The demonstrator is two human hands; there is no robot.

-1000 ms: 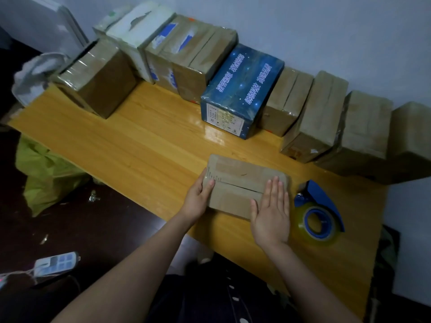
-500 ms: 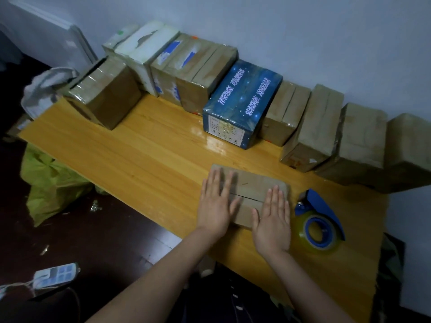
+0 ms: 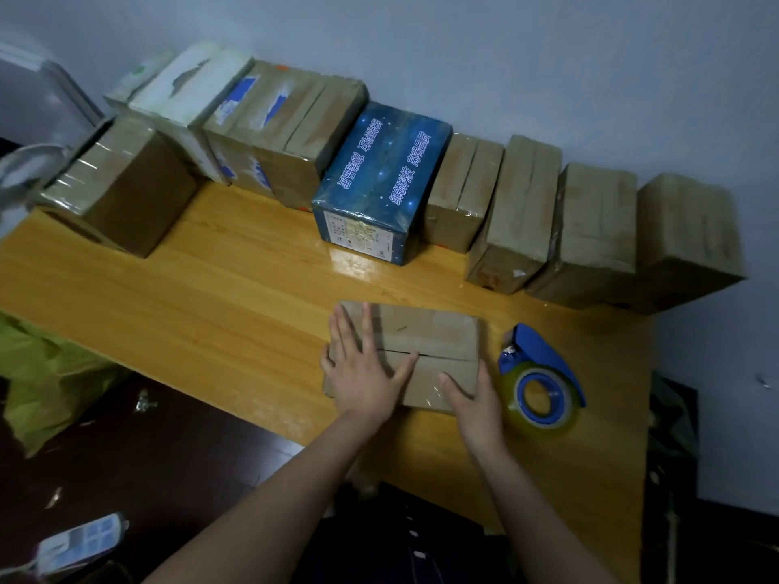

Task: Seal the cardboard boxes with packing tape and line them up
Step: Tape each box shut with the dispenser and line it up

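Note:
A flat brown cardboard box [image 3: 430,335] lies on the wooden table [image 3: 210,309] near its front edge, its two top flaps meeting in a seam. My left hand [image 3: 364,368] lies flat and spread on the left half of the lid. At the box's near right corner rests my right hand [image 3: 472,400], fingers against its front and right side. A blue tape dispenser [image 3: 541,381] with a clear roll lies just right of the box. Along the wall stands a row of several boxes, among them a blue printed box [image 3: 379,179].
One brown box [image 3: 126,191] stands apart at the table's left end. A yellow-green bag [image 3: 46,373] and a white-blue device [image 3: 80,541] lie on the dark floor to the left. The wall runs close behind the row.
My left hand moved from the box's left edge onto its lid and spread flat. My right hand slid back off the lid to the near right corner.

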